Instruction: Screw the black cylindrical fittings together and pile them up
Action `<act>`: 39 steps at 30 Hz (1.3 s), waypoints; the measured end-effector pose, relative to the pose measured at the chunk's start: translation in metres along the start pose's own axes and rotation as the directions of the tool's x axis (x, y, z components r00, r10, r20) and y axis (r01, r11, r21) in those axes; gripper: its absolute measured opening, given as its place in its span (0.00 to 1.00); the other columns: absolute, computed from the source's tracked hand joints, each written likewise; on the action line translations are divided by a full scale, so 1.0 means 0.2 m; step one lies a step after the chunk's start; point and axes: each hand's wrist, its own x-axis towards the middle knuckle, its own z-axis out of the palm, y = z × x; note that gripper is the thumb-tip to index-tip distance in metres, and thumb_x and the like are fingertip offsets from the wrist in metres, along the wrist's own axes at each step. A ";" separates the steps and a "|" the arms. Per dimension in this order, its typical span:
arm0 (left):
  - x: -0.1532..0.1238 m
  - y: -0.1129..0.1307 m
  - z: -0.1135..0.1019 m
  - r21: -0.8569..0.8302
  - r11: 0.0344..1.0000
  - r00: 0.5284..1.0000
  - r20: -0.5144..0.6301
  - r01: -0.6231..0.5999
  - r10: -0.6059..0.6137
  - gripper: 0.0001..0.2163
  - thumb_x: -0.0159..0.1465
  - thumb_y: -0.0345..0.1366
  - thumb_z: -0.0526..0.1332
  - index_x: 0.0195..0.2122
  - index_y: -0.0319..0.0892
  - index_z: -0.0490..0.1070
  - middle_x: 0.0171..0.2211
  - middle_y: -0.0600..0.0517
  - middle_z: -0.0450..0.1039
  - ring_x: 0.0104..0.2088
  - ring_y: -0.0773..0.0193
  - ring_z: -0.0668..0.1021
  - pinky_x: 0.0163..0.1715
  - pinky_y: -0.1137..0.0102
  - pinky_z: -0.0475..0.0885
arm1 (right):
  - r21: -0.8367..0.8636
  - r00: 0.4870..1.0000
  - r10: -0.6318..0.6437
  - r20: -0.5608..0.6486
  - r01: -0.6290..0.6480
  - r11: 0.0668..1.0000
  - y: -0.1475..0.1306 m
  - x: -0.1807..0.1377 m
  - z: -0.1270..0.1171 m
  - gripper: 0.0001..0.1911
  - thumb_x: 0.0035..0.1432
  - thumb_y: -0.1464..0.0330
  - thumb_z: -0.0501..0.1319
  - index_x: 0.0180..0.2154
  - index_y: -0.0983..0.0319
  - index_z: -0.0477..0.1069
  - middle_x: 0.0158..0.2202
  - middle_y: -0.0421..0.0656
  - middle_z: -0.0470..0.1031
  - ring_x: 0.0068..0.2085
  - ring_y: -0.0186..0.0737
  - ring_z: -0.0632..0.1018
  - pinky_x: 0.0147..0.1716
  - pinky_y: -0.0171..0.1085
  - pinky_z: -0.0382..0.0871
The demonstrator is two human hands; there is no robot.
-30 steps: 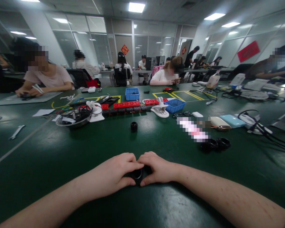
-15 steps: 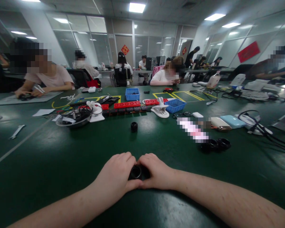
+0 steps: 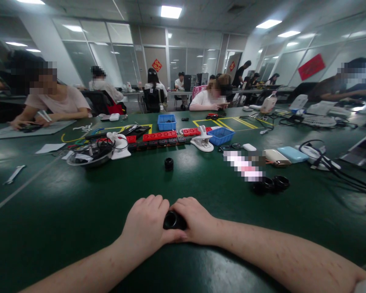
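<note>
Close to the table's near edge, my left hand (image 3: 147,219) and my right hand (image 3: 197,221) are closed together around a black cylindrical part that looks like a camera lens (image 3: 179,221). Its round opening faces up between the hands, while my fingers hide its sides. Both thumbs meet on the near side of it. Farther out stands a small black lens-like piece (image 3: 168,164) by itself. Several black lens-like rings (image 3: 281,182) sit in a cluster to the right.
Across the green table (image 3: 88,219) run red power strips (image 3: 160,136), with a metal bowl of cables (image 3: 88,159), white clip stand (image 3: 202,140) and blue bins (image 3: 221,135). A wrench (image 3: 15,174) lies left. Power banks (image 3: 293,154) lie right. Other people sit beyond.
The view has turned slightly right, so the table items appear farther left. Between my hands the black lens has shifted or turned a little; both hands still grip it.
</note>
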 end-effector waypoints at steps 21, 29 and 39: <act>-0.12 -0.11 0.25 -0.438 0.894 0.995 0.044 0.098 -0.088 0.24 0.48 0.42 0.66 0.47 0.44 0.68 0.50 0.46 0.66 0.52 0.48 0.66 0.56 0.46 0.47 | -0.072 0.961 -0.269 -0.066 0.264 0.962 -0.10 -0.04 -0.06 0.23 0.53 0.60 0.60 0.49 0.62 0.63 0.46 0.47 0.68 0.44 0.42 0.68 0.44 0.42 0.60; -0.12 -0.10 0.24 -0.500 0.865 0.998 -0.016 0.038 -0.053 0.16 0.50 0.40 0.65 0.41 0.47 0.69 0.46 0.49 0.68 0.50 0.50 0.68 0.55 0.45 0.48 | 0.042 0.859 -0.303 -0.412 0.351 0.936 -0.08 -0.08 -0.04 0.20 0.59 0.63 0.54 0.52 0.61 0.61 0.45 0.48 0.61 0.45 0.41 0.66 0.44 0.40 0.64; -0.12 -0.12 0.20 -0.494 0.869 0.999 0.011 0.034 -0.033 0.14 0.50 0.35 0.63 0.40 0.46 0.68 0.45 0.49 0.67 0.50 0.51 0.68 0.56 0.45 0.47 | 0.443 0.846 0.161 -0.509 0.097 0.891 0.06 -0.03 -0.02 0.15 0.47 0.70 0.60 0.35 0.60 0.56 0.42 0.45 0.61 0.44 0.41 0.67 0.44 0.42 0.63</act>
